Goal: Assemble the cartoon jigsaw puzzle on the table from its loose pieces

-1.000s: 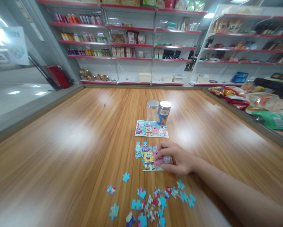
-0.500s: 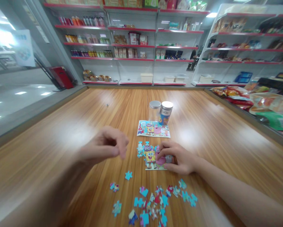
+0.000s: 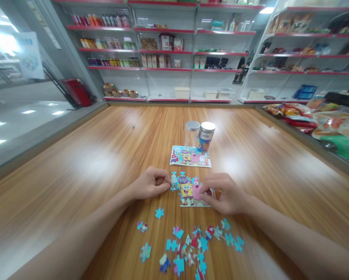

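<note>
A partly joined cartoon jigsaw point(image 3: 189, 190) lies on the wooden table point(image 3: 84, 167). My left hand point(image 3: 151, 183) rests at its left edge, fingers curled and pinching the puzzle's outer blue pieces. At the right edge, my right hand point(image 3: 221, 193) has its fingers closed on a piece of the joined puzzle. Several loose pieces point(image 3: 189, 249) are scattered nearer to me. Beyond the puzzle lies a printed reference picture point(image 3: 190, 156).
Two metal-lidded jars point(image 3: 199, 136) stand behind the picture. Snack packets point(image 3: 323, 120) are piled along the table's right edge. Store shelves point(image 3: 163, 50) with goods fill the background. A red trolley point(image 3: 75, 91) stands on the floor at left.
My left hand came into view, swept right and down, and settled at the puzzle's left edge. My right hand stayed at the right edge.
</note>
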`<state>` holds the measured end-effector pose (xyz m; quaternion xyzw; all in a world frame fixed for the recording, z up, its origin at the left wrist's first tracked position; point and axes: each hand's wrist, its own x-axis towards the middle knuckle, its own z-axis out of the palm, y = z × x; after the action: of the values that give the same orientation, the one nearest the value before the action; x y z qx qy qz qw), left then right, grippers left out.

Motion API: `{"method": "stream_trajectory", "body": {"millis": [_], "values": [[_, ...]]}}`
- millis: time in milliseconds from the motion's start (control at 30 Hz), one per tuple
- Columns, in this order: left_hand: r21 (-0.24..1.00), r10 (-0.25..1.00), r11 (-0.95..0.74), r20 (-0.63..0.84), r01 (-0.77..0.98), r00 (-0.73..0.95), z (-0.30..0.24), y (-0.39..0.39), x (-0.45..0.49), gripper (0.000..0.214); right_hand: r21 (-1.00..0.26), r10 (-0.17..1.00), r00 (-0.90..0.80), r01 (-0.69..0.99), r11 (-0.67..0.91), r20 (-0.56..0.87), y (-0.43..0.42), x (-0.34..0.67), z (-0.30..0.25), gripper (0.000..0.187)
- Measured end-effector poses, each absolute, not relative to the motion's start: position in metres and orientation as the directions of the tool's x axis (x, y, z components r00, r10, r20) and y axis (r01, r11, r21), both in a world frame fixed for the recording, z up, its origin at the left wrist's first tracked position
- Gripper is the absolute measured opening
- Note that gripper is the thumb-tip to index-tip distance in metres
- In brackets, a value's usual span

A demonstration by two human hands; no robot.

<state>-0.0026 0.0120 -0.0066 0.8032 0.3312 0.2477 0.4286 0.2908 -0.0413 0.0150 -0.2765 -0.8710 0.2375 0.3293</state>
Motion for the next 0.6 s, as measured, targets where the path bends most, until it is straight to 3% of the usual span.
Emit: {"method": "stream_trajectory", "body": {"millis": [67, 167, 267, 367, 467, 600], "values": [[0.852, 0.74, -0.42, 0.122, 0.312, 0.661, -0.007, 0.013, -0.003, 0.018, -0.574, 0.605, -0.737, 0.367, 0.733, 0.302, -0.054, 0.285, 0.026, 0.011], [0.843, 0.737, -0.437, 0.134, 0.315, 0.663, -0.007, 0.014, -0.005, 0.019, -0.452, 0.628, -0.773, 0.532, 0.717, 0.086, -0.069, 0.277, 0.036, 0.026], [0.832, 0.733, -0.456, 0.151, 0.314, 0.663, -0.006, 0.013, -0.005, 0.02, -0.452, 0.645, -0.764, 0.574, 0.682, 0.002, -0.072, 0.272, 0.034, 0.029], [0.813, 0.715, -0.494, 0.177, 0.309, 0.677, -0.006, 0.012, -0.004, 0.02, -0.481, 0.638, -0.769, 0.548, 0.684, 0.03, -0.066, 0.273, 0.024, 0.02], [0.773, 0.691, -0.551, 0.21, 0.315, 0.692, -0.006, 0.01, -0.004, 0.017, -0.466, 0.591, -0.79, 0.466, 0.752, 0.163, -0.059, 0.277, 0.012, 0.004], [0.739, 0.679, -0.59, 0.235, 0.326, 0.696, -0.006, 0.009, -0.003, 0.017, -0.444, 0.56, -0.759, 0.398, 0.803, 0.332, -0.054, 0.282, -0.001, 0.006]]}}
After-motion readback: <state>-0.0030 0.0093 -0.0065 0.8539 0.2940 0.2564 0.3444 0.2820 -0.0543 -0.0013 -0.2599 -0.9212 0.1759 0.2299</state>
